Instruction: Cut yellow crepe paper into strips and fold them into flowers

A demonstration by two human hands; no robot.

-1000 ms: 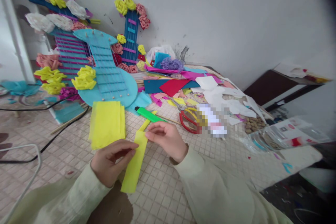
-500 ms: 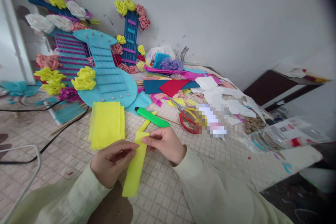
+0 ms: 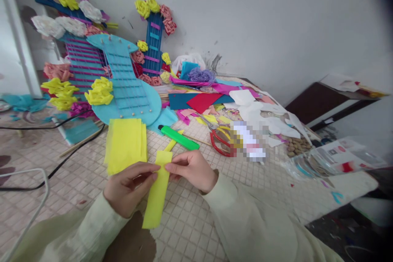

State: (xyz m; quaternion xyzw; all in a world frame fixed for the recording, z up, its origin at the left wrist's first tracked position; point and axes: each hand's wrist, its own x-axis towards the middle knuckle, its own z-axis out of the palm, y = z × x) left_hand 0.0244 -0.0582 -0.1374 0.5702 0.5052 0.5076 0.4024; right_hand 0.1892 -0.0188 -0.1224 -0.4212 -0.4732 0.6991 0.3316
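A long yellow paper strip hangs slanting between my hands over the tiled-pattern table. My left hand pinches its left edge between thumb and fingers. On the opposite edge, a little below the top end, my right hand pinches it too. Just beyond my left hand lies a stack of yellow paper sheets. A green cutter rests past the strip, on top of a thin yellow piece.
Red-handled scissors lie right of the cutter. A light-blue guitar shape stands at the back left among paper flowers. Paper scraps cover the table's back. A black cable crosses the left; plastic packaging lies right.
My right hand has shifted slightly left and down along the strip's edge. The strip's top end now stands more upright and shows above my fingertips.
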